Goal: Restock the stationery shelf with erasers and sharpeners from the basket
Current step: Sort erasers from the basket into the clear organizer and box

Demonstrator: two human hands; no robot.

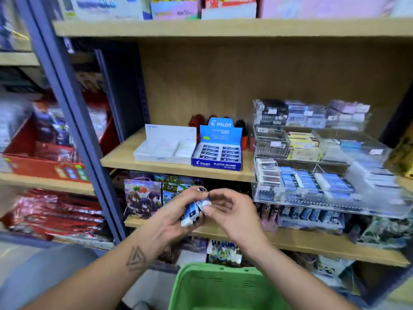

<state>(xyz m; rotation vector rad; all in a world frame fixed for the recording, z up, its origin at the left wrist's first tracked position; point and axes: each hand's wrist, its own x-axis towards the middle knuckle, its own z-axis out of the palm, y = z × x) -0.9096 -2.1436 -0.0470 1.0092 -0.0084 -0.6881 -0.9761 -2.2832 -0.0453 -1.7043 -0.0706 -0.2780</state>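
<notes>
The green basket (223, 285) sits nearest, low in the view; its contents are not visible. Above it, the left hand (176, 218) grips a small bunch of blue-and-white erasers (192, 212); at least two show, and the exact count cannot be told. The right hand (230, 209) pinches the top end of one of them between thumb and forefinger.

Judgement: the step in hand is separating a single eraser from the bunch. It is best drawn straight out along its length while the left hand keeps the rest pinned, then laid label-up in line with stock.

Beyond, on the wooden shelf (125, 157), stand one white open box (165, 148) and one blue Pilot eraser box (218, 153), its two columns apparently full. Just to the right stands a tiered clear acrylic display (312, 175), three tiers counted, with blue-sleeved erasers in the nearest tier. No sharpeners can be identified.
</notes>
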